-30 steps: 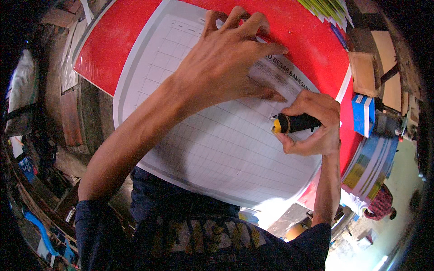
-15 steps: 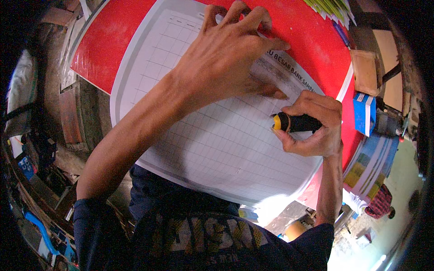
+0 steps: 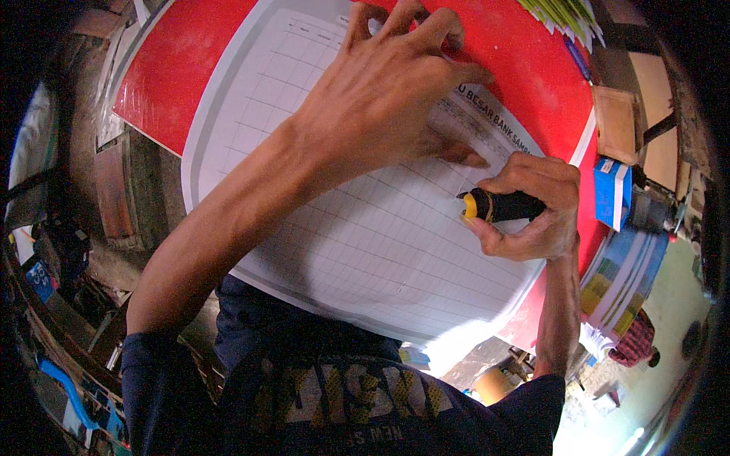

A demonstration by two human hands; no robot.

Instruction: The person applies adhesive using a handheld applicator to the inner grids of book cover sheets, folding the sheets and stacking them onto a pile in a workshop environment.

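Observation:
A large white sheet printed with a table grid (image 3: 357,251) lies on a red surface, its near edge by my shirt. My left hand (image 3: 403,91) is spread across the sheet's upper part, fingers bent and apart, holding nothing. Some of its fingertips come close to the sheet's far edge. To its right, my right hand (image 3: 549,199) grips a thick black tool with a yellow end (image 3: 513,206), fingers above and thumb below. The yellow end points left over the grid. Whether its tip touches the paper, I cannot tell.
The red surface (image 3: 525,91) extends beyond the sheet. At its far right are a bundle of green-and-white strips (image 3: 563,17) and a blue pen (image 3: 577,58). A wooden block (image 3: 616,124) and a blue box (image 3: 610,191) stand right. A person in a checked shirt (image 3: 633,342) is farther off.
Both hands keep their poses, with only a very slight shift to the right. The sheet stays in place beneath them.

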